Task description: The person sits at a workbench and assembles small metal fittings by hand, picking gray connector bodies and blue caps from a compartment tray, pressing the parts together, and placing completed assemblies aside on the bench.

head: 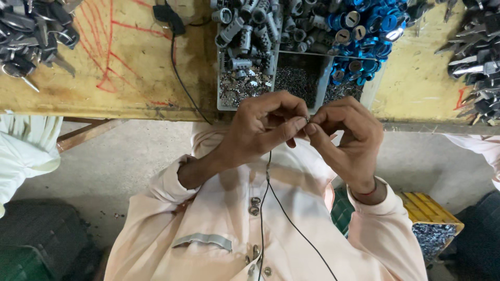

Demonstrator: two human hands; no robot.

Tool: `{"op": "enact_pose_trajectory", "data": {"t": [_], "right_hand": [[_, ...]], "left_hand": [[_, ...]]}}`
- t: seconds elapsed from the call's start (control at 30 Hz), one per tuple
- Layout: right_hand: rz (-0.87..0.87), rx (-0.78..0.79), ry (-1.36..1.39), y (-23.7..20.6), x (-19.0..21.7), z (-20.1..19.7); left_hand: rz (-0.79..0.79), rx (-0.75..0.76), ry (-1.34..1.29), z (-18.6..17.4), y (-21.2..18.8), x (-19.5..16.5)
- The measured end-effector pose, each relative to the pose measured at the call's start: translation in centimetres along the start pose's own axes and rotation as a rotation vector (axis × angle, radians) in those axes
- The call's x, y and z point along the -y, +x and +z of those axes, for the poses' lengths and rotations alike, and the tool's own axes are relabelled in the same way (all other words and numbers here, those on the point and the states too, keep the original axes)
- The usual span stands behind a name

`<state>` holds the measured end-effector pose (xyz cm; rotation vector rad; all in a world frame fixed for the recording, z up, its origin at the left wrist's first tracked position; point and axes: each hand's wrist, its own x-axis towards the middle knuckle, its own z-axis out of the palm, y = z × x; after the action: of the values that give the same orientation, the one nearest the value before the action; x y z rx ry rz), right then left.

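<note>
Right now your hands meet fingertip to fingertip just below the surface [130, 78] edge: your left hand [260, 130] and right hand [346, 138] pinch a tiny metal part [307, 120] between them, in front of the grey tray [221, 78] of cylinders [245, 31] and blue caps [372, 31].

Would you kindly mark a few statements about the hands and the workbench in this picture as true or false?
1. Both hands meet over a tiny metal part. True.
2. The left hand rests flat on the bench. False: it is raised, fingertips pinched beside the right hand.
3. The divided tray holds grey cylinders and blue caps. True.
4. The bench top is green. False: it is yellow, with red marks.
</note>
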<state>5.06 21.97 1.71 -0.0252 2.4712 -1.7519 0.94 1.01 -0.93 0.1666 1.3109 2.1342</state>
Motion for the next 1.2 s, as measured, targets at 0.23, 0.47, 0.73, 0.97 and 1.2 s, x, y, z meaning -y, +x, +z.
{"op": "enact_pose_trajectory", "data": {"t": [0.23,0.47,0.73,0.97,1.2], "right_hand": [[-0.011,-0.005,0.056,-0.3,1.0,0.0],[-0.026,0.01,-0.017,-0.5,0.8,-0.1],[-0.01,0.028,-0.042,-0.6,1.5,0.4],[-0.084,-0.008,-0.105,-1.1,1.1,1.6],[-0.596,-0.115,-0.403,-1.1,-0.4,3.4]], "left_hand": [[0.196,-0.089,0.254,1.0,-0.5,0.3],[0.147,-0.079,0.192,1.0,-1.0,0.6],[0.121,-0.073,0.104,0.9,-2.0,1.0],[0.222,-0.079,0.175,0.0,-2.9,0.6],[0.031,0.065,-0.12,-1.8,-3.0,0.5]]}}
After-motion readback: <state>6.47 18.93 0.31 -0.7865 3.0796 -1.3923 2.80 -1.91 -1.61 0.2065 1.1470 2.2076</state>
